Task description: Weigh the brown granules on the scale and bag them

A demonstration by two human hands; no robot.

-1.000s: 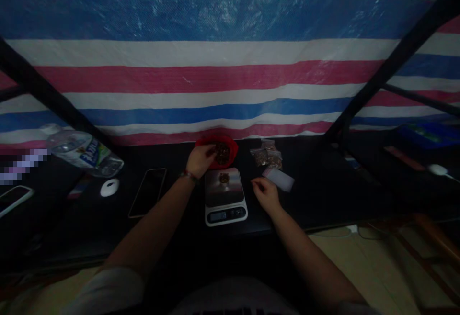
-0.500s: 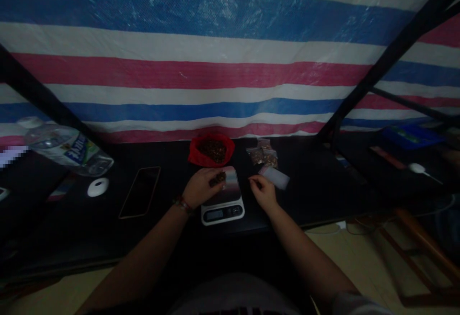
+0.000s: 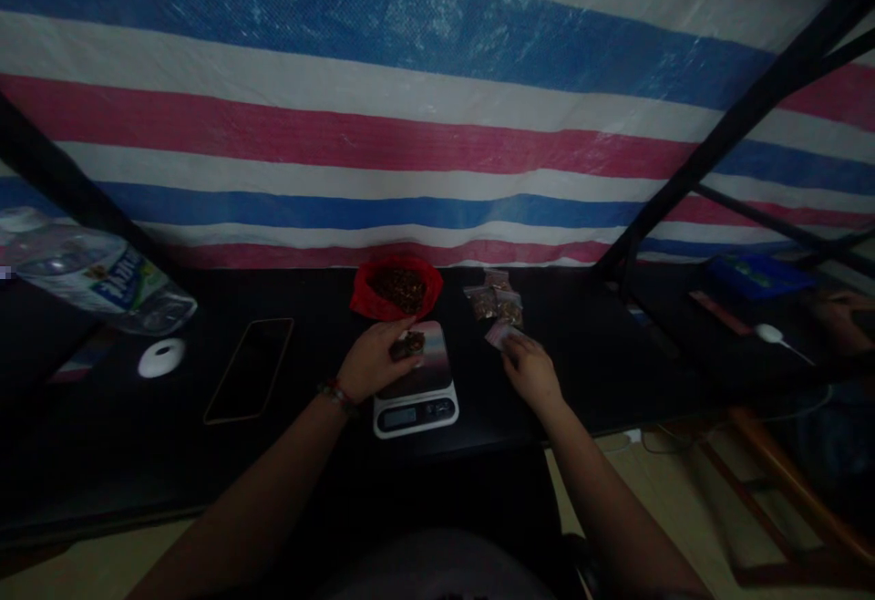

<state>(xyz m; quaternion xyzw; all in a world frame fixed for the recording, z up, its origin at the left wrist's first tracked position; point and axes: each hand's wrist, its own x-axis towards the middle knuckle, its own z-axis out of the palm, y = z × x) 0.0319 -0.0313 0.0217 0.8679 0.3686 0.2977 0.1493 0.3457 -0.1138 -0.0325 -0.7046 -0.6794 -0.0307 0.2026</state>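
On the steel plate of the white digital scale (image 3: 416, 413), my left hand (image 3: 369, 365) closes its fingers round a small bag of brown bits (image 3: 411, 343); its clear film is hard to make out. My right hand (image 3: 537, 374) lies with fingers stretched over an unfilled clear zip bag (image 3: 500, 334), covering much of it. Behind the scale sits an open red bag (image 3: 362, 297) holding a heap of brown bits (image 3: 402, 290). Several filled small zip bags (image 3: 498, 302) are grouped just beyond my right hand.
To the left are a phone (image 3: 250, 370), a white oval case (image 3: 162, 357) and a large plastic bottle (image 3: 102, 276) on its side. A blue tray (image 3: 758, 274) and a white cabled piece (image 3: 769, 334) are on the right. Another person's hand (image 3: 844, 317) shows at the right edge.
My right hand has moved from beside the scale to the right, onto the unfilled zip bag, and its fingers have stretched out. My left hand stays at the scale. The view has shifted slightly.
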